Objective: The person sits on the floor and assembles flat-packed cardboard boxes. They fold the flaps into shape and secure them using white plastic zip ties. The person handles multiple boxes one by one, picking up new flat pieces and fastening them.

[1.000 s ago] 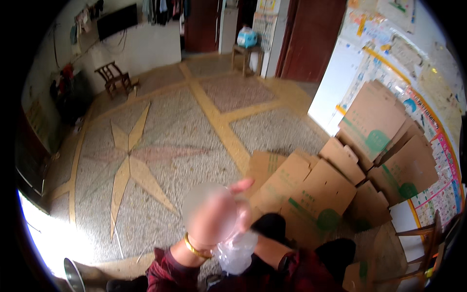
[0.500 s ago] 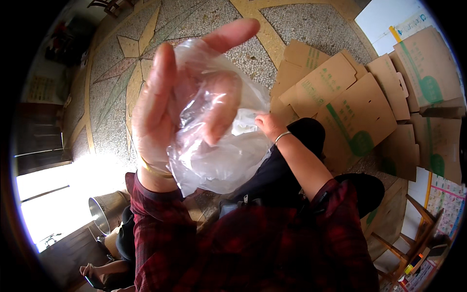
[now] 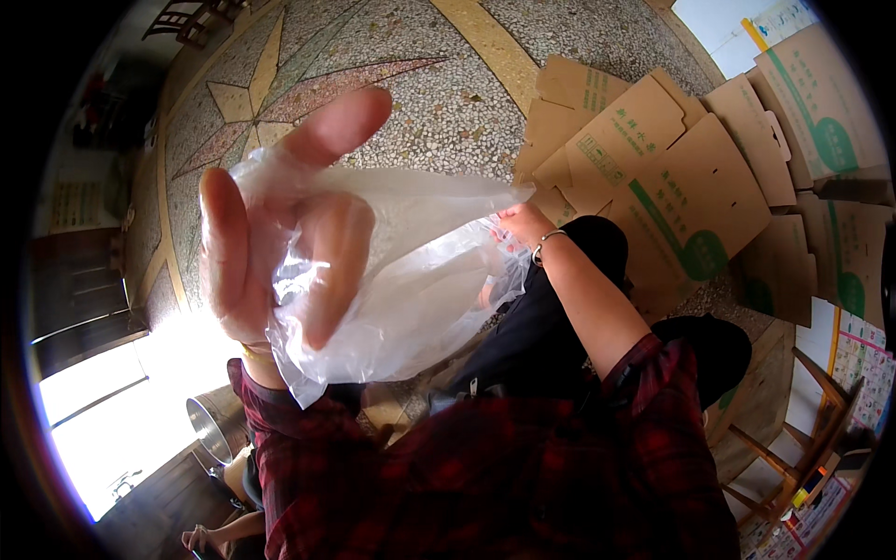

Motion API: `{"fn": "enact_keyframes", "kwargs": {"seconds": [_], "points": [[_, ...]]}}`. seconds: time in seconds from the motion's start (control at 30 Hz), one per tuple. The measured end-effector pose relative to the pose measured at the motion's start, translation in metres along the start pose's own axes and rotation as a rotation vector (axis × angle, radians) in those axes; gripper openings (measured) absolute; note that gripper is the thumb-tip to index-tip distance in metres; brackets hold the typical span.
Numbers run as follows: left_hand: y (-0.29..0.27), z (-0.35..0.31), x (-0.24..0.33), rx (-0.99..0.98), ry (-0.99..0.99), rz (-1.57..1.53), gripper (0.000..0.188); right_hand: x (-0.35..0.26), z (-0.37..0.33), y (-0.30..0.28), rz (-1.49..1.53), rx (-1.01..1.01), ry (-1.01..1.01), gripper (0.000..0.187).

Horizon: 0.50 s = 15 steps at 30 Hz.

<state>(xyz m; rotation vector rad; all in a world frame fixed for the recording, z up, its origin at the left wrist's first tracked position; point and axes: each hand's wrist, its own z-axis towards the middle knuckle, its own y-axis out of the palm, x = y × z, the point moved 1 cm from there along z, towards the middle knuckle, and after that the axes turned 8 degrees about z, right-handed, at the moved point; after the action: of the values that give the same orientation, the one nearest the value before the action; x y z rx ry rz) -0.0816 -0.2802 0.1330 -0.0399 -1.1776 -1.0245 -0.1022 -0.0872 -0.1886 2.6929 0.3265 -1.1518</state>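
Observation:
A clear plastic bag [image 3: 401, 313] stretches between my two hands above my lap. My left hand [image 3: 289, 243], close to the camera, has the bag's left end. Its middle fingers curl behind or inside the clear film, while two other fingers stick out past it. Which film layer lies over the fingers I cannot tell. My right hand [image 3: 525, 229], farther off near my knee, pinches the bag's right edge with its fingertips. A bracelet [image 3: 543, 245] circles that wrist. Folds of film partly cover the right fingers.
Flattened cardboard boxes [image 3: 686, 201] with green print overlap on the floor to the right. A wooden chair [image 3: 793, 439] stands at the lower right. Lower left are a metal bucket [image 3: 217, 425] and another person's hand [image 3: 201, 539]. Patterned stone floor [image 3: 439, 121] lies ahead.
My left hand has moved left and down, away from the right hand. The bag, bunched up before, is now drawn out wide between them. My right hand has shifted slightly right.

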Motion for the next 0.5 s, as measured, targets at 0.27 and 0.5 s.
{"fn": "enact_keyframes", "kwargs": {"seconds": [0.27, 0.5], "points": [[-0.005, 0.003, 0.006, -0.259, -0.048, -0.009, 0.06, -0.001, -0.009, 0.013, -0.252, -0.021, 0.004, 0.022], [-0.005, -0.004, 0.008, -0.241, -0.109, 0.023, 0.059, 0.023, -0.002, 0.029, -0.688, -0.282, -0.331, 0.024]]}}
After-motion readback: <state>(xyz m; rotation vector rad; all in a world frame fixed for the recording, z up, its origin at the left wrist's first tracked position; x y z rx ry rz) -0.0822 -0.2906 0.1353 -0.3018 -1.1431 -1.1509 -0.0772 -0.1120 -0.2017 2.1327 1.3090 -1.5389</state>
